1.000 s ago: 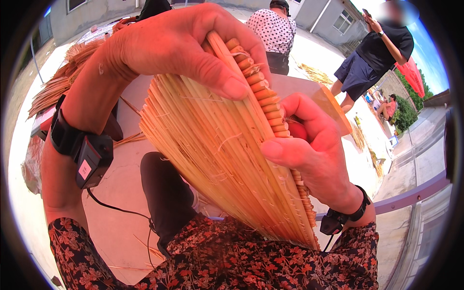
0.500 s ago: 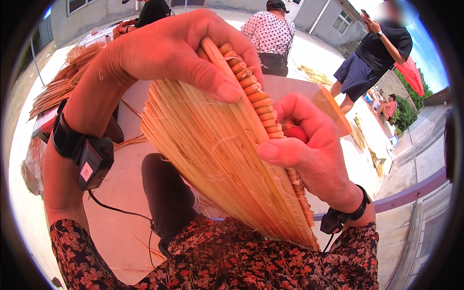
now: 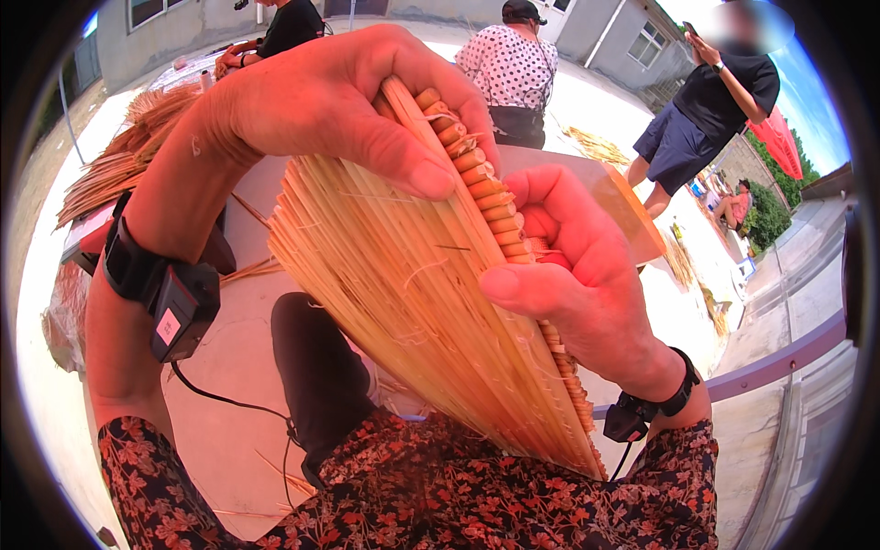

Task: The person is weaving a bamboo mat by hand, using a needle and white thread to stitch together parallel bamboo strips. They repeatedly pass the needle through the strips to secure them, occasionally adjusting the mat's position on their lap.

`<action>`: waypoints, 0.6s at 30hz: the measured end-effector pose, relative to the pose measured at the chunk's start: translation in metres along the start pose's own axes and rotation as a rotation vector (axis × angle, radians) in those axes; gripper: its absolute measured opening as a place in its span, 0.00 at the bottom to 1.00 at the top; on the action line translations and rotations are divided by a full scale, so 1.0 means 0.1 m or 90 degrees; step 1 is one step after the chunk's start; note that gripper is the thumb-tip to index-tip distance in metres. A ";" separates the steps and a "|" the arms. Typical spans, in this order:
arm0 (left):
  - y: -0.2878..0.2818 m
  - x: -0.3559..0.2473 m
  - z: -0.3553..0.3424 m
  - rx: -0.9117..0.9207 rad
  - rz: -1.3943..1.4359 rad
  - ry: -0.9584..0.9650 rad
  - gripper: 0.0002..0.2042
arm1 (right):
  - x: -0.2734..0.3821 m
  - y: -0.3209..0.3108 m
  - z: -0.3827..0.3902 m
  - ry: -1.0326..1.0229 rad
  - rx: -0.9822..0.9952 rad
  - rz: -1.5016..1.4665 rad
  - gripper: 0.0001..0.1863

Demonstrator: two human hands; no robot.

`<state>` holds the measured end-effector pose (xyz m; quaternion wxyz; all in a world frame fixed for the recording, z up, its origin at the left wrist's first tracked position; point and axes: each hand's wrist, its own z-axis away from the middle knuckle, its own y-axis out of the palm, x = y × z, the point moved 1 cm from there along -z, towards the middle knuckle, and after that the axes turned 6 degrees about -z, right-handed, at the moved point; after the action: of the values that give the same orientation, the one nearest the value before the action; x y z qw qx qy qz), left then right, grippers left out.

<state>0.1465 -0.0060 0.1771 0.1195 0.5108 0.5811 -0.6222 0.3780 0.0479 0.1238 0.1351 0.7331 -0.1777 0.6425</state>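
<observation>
A flat fan of pale straw stalks (image 3: 412, 302), bound along one edge by a row of knotted orange loops (image 3: 477, 174), is held up close in front of me. My left hand (image 3: 330, 101) grips its top end, thumb pressed on the stalks. Lower down, my right hand (image 3: 577, 266) clasps the bound edge, fingers curled around it. Each wrist carries a black strap with a small device and cable.
Loose straw bundles (image 3: 128, 156) lie on a table at the left. A person in a dotted top (image 3: 513, 73), a person in black at the back (image 3: 293, 23) and a person in dark shorts (image 3: 706, 119) stand on the sunlit concrete yard. A black shoe (image 3: 316, 385) is below.
My hands and the straw piece have stayed almost still; the right hand's fingers have shifted slightly along the bound edge.
</observation>
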 end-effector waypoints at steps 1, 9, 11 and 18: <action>0.00 0.00 0.00 -0.002 -0.006 -0.001 0.21 | -0.01 -0.01 -0.01 -0.014 0.009 0.001 0.28; 0.04 -0.08 -0.04 -0.016 -0.007 -0.032 0.20 | -0.08 -0.11 0.01 -0.086 0.091 0.051 0.32; 0.10 -0.19 -0.09 -0.049 -0.004 -0.072 0.20 | 0.02 -0.25 0.07 -0.050 0.113 0.086 0.35; -0.10 -0.45 0.09 -0.078 0.045 -0.113 0.17 | 0.53 -0.62 0.41 -0.190 0.094 0.365 0.48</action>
<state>0.1547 -0.0309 0.2166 0.2232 0.4659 0.5867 -0.6235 0.4474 0.0817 0.1723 -0.1321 0.7470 -0.3472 0.5513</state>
